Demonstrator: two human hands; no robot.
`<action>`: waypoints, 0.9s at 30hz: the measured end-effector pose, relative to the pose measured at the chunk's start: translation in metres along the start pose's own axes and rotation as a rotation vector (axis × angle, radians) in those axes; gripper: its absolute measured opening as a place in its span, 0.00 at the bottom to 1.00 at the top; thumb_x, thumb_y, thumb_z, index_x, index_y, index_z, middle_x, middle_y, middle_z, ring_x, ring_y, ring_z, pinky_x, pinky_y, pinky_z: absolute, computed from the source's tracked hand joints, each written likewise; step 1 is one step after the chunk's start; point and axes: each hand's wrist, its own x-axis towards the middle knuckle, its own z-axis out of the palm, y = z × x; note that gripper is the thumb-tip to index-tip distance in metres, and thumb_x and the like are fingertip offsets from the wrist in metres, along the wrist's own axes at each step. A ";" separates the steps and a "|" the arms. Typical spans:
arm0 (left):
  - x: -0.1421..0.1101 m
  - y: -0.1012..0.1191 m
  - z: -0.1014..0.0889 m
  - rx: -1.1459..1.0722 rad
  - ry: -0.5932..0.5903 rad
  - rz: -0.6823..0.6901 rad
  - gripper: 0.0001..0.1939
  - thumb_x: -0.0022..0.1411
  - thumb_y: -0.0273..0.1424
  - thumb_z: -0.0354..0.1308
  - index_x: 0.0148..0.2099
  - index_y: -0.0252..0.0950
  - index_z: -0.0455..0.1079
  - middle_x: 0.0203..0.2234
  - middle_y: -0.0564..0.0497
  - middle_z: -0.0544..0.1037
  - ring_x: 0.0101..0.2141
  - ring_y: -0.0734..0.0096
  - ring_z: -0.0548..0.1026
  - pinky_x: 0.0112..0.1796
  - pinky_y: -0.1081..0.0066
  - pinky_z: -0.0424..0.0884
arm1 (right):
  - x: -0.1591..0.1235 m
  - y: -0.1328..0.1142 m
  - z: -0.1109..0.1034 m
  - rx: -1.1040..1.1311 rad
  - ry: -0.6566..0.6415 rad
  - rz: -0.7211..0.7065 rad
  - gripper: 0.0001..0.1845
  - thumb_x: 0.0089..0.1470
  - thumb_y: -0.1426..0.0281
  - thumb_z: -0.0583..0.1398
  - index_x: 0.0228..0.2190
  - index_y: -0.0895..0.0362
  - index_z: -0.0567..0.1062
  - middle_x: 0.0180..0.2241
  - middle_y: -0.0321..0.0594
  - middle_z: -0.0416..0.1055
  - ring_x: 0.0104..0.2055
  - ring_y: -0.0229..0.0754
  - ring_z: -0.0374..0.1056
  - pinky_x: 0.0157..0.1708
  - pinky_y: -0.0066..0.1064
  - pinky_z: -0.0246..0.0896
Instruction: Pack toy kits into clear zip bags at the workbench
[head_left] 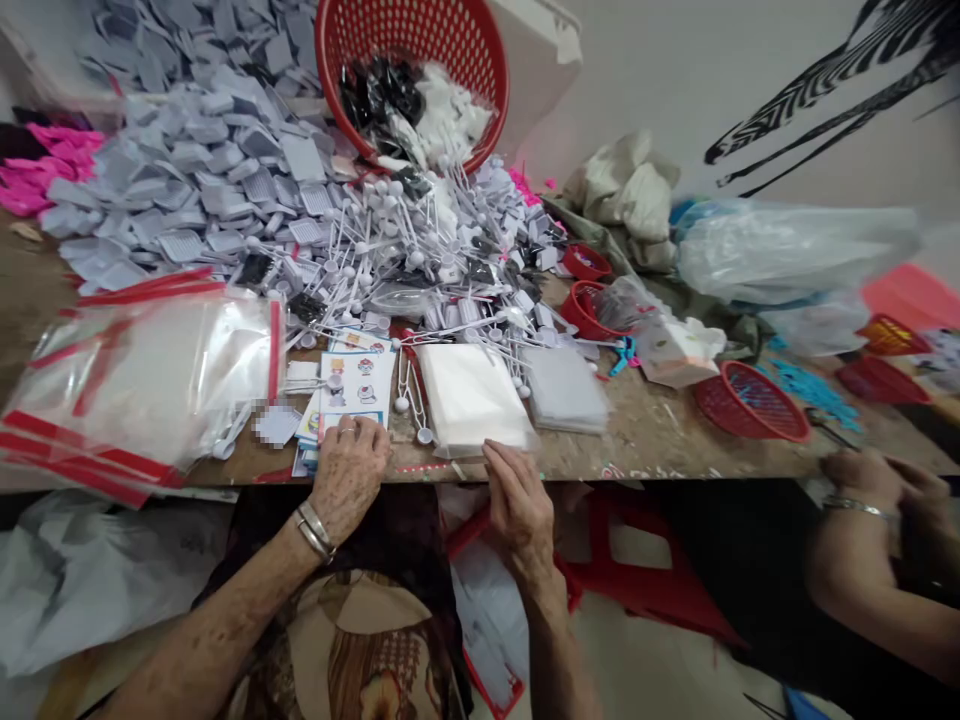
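Note:
My left hand [346, 478] rests at the table's near edge with its fingers curled down onto a stack of printed picture cards [357, 383]. My right hand [516, 497] lies beside it, fingers stretched toward the front edge of a stack of clear white bags [469, 400]; I cannot tell whether it grips one. A heap of white plastic spoons [409, 250] spreads just behind the cards and bags. A second, greyer stack of bags [565, 390] sits to the right.
A tipped red basket [480, 60] spills black and white pieces at the back. Grey plastic lids [210, 150] pile up on the left, red-striped zip bags [127, 380] lie front left, and small red baskets [750, 400] stand right. Another person's hands [877, 490] work at the right edge.

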 end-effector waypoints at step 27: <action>0.000 0.004 0.002 0.006 -0.066 -0.051 0.16 0.67 0.26 0.53 0.55 0.30 0.71 0.45 0.36 0.75 0.47 0.49 0.72 0.43 0.55 0.68 | 0.026 0.071 0.052 -0.056 0.150 0.193 0.13 0.60 0.73 0.53 0.41 0.55 0.76 0.34 0.42 0.79 0.35 0.44 0.75 0.36 0.35 0.71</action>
